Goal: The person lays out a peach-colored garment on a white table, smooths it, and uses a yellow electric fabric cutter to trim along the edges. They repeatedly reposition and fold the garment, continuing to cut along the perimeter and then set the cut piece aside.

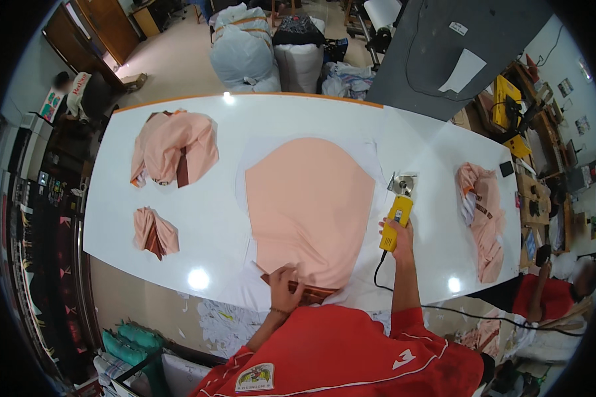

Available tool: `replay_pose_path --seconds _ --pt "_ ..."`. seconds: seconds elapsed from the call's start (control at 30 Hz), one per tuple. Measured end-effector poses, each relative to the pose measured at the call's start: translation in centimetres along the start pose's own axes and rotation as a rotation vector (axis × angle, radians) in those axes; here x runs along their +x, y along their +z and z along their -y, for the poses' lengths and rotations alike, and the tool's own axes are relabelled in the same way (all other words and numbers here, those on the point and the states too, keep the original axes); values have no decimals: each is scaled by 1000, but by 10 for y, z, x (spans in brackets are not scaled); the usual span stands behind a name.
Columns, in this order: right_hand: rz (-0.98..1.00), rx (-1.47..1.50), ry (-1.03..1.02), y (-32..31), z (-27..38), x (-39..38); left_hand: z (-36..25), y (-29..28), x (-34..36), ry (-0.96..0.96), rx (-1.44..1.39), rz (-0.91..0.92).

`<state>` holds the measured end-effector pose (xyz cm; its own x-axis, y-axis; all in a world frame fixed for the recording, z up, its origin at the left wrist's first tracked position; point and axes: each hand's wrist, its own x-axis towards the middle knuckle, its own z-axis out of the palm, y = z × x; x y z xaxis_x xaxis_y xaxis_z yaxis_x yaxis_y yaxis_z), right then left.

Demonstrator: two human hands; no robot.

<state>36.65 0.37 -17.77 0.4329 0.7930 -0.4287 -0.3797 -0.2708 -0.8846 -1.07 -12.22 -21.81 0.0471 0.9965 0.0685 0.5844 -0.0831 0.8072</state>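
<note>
- The peach cloth [310, 205] lies mid-table in front of the person, mostly flat, its far edge a smooth curve, with wrinkles toward the near end.
- A brown band [319, 294] runs along its near edge, close against the person's body.
- The left hand [286, 290] rests on that near edge, fingers bent and slightly apart; I can't tell whether they pinch the fabric.
- The right hand [397, 238] is closed around the lower body of a yellow cutter [399, 215], just right of the cloth, its round blade [404, 184] pointing away from the person.
- A black cord [470, 314] trails from the cutter off to the right.
- A white sheet [372, 153] peeks out beneath the cloth.
- All this is on a white table [222, 228].
- Two crumpled peach heaps sit to the left, a large one [195, 142] farther off and a small one [165, 235] nearer; a long heap [487, 225] lies at the right.
- Beyond the far edge stand stuffed sacks [244, 56].
- A co-worker in red [543, 294] is at the right.
</note>
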Motion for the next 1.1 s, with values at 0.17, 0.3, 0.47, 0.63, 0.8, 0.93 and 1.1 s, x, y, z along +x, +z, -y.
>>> replay_pose_path --seconds 0.17,0.3,0.47,0.63,0.8,0.93,1.1 --pt "151 -197 -234 37 34 75 16 -19 -17 -233 274 -150" --pt "355 -298 -276 74 55 152 11 -14 -18 -252 349 -107" --pt "484 -528 -291 104 66 192 -19 -1 8 -631 461 160" --pt "401 -480 -251 51 48 211 0 -19 57 -567 516 228" --pt "145 -408 -299 -50 40 189 64 -49 126 -255 373 171" --pt "-110 -385 -334 -141 30 139 45 -49 166 -20 469 116" --pt "-234 -396 -354 -216 33 53 19 -12 141 50 534 254"
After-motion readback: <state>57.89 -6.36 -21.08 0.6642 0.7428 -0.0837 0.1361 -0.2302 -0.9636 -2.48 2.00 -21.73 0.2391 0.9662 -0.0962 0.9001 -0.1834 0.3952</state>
